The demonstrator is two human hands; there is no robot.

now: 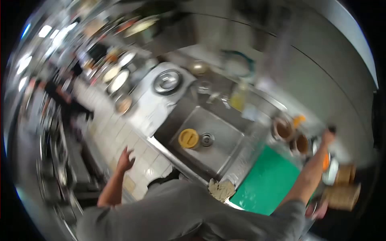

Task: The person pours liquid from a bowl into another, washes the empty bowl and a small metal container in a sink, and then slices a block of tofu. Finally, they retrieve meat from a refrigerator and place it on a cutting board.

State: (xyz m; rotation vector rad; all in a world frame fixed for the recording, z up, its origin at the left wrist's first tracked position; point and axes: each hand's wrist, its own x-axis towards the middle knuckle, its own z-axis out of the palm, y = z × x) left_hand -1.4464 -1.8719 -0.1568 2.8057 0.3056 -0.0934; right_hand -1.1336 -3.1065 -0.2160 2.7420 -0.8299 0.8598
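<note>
My left hand hangs in the air over the tiled floor, its fingers apart and nothing in them. Stretched out to the far right, my right hand is closed behind the brown containers, with a small dark thing showing at its top; blur hides what this is. Nearest to that hand are a brown container and an orange object. Below my right forearm lies a green cutting board. A yellow round lid-like piece rests in the steel sink, beside the drain.
A crumpled cloth lies on the sink's front edge. Left of the sink, a white surface bears a round metal dish. A yellow bottle stands behind the basin. Another person is in the aisle at far left.
</note>
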